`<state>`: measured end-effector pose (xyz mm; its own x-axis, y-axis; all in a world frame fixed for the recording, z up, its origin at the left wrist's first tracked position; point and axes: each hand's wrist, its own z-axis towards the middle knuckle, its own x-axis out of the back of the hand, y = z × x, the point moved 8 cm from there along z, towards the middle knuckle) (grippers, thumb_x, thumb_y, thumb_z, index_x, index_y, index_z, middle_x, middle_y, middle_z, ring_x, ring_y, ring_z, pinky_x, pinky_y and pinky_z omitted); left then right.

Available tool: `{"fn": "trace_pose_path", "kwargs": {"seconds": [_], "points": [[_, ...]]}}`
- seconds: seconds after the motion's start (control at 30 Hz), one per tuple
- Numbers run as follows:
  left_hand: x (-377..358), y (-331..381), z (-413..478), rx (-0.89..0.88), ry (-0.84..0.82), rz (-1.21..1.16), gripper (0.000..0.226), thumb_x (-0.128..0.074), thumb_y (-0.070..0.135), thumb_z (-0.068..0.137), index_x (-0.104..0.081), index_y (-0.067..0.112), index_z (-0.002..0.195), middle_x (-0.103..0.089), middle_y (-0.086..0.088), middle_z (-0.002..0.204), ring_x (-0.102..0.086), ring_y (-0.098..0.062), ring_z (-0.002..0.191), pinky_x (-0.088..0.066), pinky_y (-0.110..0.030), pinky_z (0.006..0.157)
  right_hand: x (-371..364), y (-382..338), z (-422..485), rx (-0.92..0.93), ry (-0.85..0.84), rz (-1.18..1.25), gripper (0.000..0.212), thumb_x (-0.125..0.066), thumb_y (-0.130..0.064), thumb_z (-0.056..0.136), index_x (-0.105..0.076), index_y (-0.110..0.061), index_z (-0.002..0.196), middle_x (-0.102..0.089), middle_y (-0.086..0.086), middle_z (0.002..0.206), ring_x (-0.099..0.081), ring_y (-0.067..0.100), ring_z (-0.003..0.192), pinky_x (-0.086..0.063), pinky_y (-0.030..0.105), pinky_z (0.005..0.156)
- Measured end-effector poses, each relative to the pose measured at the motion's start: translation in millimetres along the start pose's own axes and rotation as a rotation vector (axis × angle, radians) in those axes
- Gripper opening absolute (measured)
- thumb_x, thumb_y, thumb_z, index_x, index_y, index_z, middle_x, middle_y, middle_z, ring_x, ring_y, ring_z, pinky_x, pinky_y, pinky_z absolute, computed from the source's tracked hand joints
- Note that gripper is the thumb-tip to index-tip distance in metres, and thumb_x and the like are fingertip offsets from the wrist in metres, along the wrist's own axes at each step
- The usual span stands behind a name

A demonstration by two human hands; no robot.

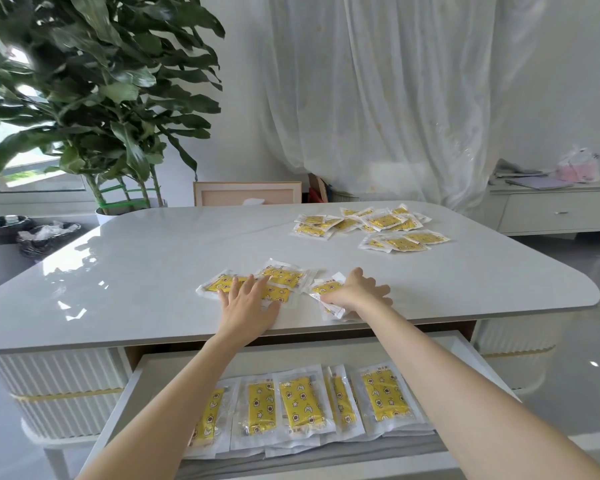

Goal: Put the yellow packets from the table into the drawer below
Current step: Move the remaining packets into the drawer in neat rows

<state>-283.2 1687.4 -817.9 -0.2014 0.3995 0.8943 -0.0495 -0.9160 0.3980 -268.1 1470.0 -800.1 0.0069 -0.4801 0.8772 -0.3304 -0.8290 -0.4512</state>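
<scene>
Yellow packets in clear wrappers lie in a small group (282, 276) near the white table's front edge (118, 337). My left hand (248, 303) rests flat on the left ones with fingers spread. My right hand (355, 292) is closed around a packet (326, 288) at the group's right side. A bigger heap of packets (371, 225) lies at the table's far right. Below the table the drawer (465, 344) stands pulled out, with several packets (302, 405) laid in a row inside; my forearms cross above it.
A large potted plant (94, 98) stands behind the table's left corner, with black bins (39, 237) on the floor beside it. A framed board (246, 194) leans behind the table. A white sideboard (555, 209) with clutter stands at the right, under white curtains.
</scene>
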Motion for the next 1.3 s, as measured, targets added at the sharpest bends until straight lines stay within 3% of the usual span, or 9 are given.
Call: {"fn": "trace_pose_path", "kwargs": {"seconds": [0.23,0.33,0.4,0.5,0.6,0.8,1.07,1.17,1.3], "points": [[12,0,-9,0.033,0.113,-0.112,0.057,-0.041,0.052,0.093,-0.031,0.033,0.146,-0.043,0.002,0.147,-0.022,-0.025,0.138,-0.019,-0.041,0.114,0,-2,2,-0.005,-0.071,0.265,0.098,-0.083,-0.026,0.062,-0.021,-0.013,0.137,-0.049,0.008,0.125,-0.051,0.033,0.116,-0.054,0.039,0.084],[22,3,-15,0.052,0.157,-0.234,0.046,-0.032,0.045,0.098,-0.041,0.032,0.141,-0.064,0.001,0.114,-0.031,-0.026,0.130,-0.024,-0.043,0.107,3,0,-2,-0.019,-0.088,0.358,0.096,-0.084,-0.019,0.068,-0.020,-0.010,0.139,-0.049,0.007,0.124,-0.043,0.033,0.124,-0.047,0.031,0.058],[33,-3,-12,0.043,0.249,-0.300,0.039,-0.030,0.030,0.101,-0.049,0.027,0.135,-0.067,-0.001,0.103,-0.041,-0.028,0.123,-0.033,-0.042,0.099,4,0,-3,-0.010,-0.075,0.398,0.095,-0.083,-0.016,0.070,-0.021,-0.011,0.141,-0.048,0.009,0.131,-0.039,0.033,0.126,-0.050,0.034,0.065],[49,-14,1,0.023,0.307,-0.213,0.049,-0.030,0.001,0.093,-0.054,0.021,0.131,-0.061,-0.006,0.126,-0.045,-0.029,0.121,-0.040,-0.042,0.097,6,-2,-5,0.033,-0.030,0.374,0.082,-0.081,-0.013,0.072,-0.027,-0.012,0.134,-0.045,0.008,0.137,-0.044,0.032,0.125,-0.047,0.038,0.094],[52,-23,22,0.059,0.116,-0.051,0.071,-0.034,-0.010,0.081,-0.041,0.027,0.141,-0.042,0.000,0.147,-0.030,-0.025,0.135,-0.028,-0.041,0.105,4,-7,-7,0.083,-0.039,0.418,0.078,-0.076,-0.005,0.076,-0.029,-0.016,0.136,-0.044,0.009,0.138,-0.051,0.029,0.120,-0.044,0.033,0.086],[24,-51,40,0.085,-0.411,0.159,0.062,-0.030,0.011,0.094,-0.020,0.041,0.147,-0.009,0.019,0.157,0.003,-0.021,0.148,0.002,-0.064,0.113,3,-13,-4,0.133,-0.041,0.505,0.083,-0.076,0.001,0.074,-0.031,-0.023,0.139,-0.045,0.009,0.137,-0.052,0.027,0.108,-0.050,0.036,0.088],[28,-58,36,0.139,-0.415,0.236,0.069,-0.038,0.038,0.073,-0.028,0.045,0.141,-0.031,0.001,0.132,-0.021,-0.020,0.132,-0.009,-0.049,0.116,6,-10,-2,0.092,-0.078,0.572,0.086,-0.085,-0.001,0.065,-0.040,-0.023,0.135,-0.047,0.006,0.135,-0.053,0.025,0.107,-0.049,0.031,0.061],[32,-58,29,0.189,-0.412,0.204,0.077,-0.041,0.048,0.060,-0.032,0.041,0.136,-0.030,-0.001,0.131,-0.021,-0.022,0.130,-0.026,-0.042,0.102,1,-6,-5,0.065,-0.149,0.658,0.084,-0.086,0.002,0.064,-0.043,-0.021,0.132,-0.049,0.005,0.127,-0.058,0.022,0.084,-0.047,0.028,0.048],[34,-57,17,0.239,-0.400,0.140,0.083,-0.046,0.053,0.057,-0.035,0.031,0.137,-0.029,-0.005,0.133,-0.023,-0.026,0.126,-0.028,-0.034,0.087,1,-1,-7,0.061,-0.149,0.668,0.067,-0.087,0.000,0.062,-0.050,-0.014,0.117,-0.055,0.003,0.114,-0.058,0.024,0.097,-0.050,0.030,0.054]]}}
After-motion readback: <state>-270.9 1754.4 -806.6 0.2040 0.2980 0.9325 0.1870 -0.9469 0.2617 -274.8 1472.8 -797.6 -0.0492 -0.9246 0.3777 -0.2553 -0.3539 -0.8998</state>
